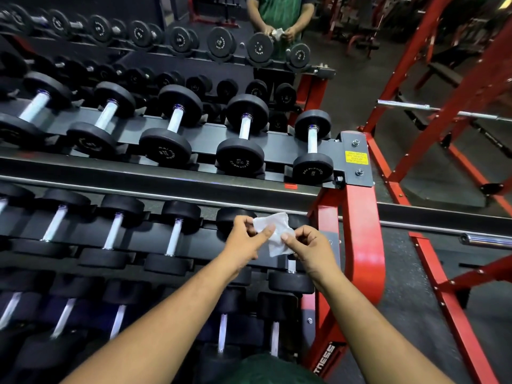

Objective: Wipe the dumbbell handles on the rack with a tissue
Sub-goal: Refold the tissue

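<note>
Both hands pinch the tissue (273, 234) above the rack (360, 245) — left hand (245, 239) at its left edge, right hand (311, 250) at the lower corner, likely spreading or folding it. Dumbbell handles (175, 121) lie untouched beyond it.

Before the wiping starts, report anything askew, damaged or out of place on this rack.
Nothing stands out. The dumbbells sit evenly in their cradles on the rack, and both hands hold the crumpled tissue above the middle tier, touching no handle.
</note>
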A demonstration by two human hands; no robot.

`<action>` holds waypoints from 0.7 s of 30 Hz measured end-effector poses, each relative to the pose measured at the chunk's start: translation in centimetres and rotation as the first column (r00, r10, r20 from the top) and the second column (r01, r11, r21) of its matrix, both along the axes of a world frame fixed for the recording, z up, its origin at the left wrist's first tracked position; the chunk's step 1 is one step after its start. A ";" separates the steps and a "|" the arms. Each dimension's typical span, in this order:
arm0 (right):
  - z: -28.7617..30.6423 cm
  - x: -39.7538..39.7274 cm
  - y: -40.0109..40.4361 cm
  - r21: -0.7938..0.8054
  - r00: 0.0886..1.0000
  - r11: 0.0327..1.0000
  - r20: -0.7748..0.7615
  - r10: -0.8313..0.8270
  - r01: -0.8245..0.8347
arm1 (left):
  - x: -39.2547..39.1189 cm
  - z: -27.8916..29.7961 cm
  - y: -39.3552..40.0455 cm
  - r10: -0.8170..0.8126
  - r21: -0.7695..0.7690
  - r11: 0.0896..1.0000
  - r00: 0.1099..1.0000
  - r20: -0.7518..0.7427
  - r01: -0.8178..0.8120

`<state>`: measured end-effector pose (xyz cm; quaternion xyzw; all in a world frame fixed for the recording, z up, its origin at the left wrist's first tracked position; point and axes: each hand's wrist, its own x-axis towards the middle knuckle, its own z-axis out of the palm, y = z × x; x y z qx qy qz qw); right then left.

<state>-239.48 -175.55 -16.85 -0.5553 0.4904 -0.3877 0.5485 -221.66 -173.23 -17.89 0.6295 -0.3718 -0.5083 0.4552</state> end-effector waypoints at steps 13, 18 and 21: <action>0.5 -0.2 0.2 0.177 0.973 0.984 0.229 -0.023 -0.018 | -1.8 0.1 0.1 -0.123 -0.186 0.975 0.992 0.013 0.123; 0.3 -0.5 0.0 0.124 0.972 0.989 0.213 -0.099 0.074 | -1.2 -0.4 -0.2 -0.012 -0.172 0.985 1.000 -0.024 0.008; 0.4 -0.6 -0.1 0.108 0.972 0.988 0.192 -0.133 0.113 | -0.9 -0.5 -0.3 0.120 -0.100 0.986 0.983 -0.137 -0.135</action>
